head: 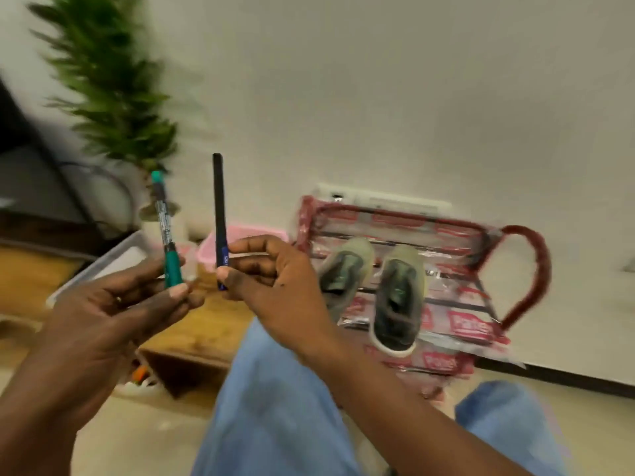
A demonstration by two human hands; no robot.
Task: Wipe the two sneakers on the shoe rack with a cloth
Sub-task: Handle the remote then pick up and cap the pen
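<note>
the left hand (113, 304) pinches a green pen (165, 231) upright. the right hand (271, 280) pinches a dark pen (219, 207). two sneakers (374, 290) sit on the shoe rack (529, 269).

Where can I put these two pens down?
The wooden table is bare in front of the pink basket and white tray. The shoe rack has a strip free right of the sneakers. The table's back edge is crowded.
</note>
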